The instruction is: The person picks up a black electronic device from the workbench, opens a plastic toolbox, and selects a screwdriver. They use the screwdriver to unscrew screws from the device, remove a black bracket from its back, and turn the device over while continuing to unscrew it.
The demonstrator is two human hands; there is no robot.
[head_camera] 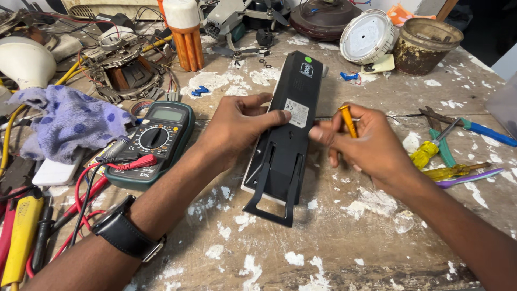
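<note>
Right hand closed around screwdriver

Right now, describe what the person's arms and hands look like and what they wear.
Both forearms are bare, with no sleeves in view. The left hand has a black watch with a wide black strap and a metal buckle on its wrist. The right hand shows no ring, glove or band.

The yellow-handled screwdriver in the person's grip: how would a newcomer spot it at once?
Start at the long black device lying mid-bench. Just right of it, the right hand pinches a slim yellow-handled screwdriver. Other yellow-handled tools lie loose farther right.
</note>
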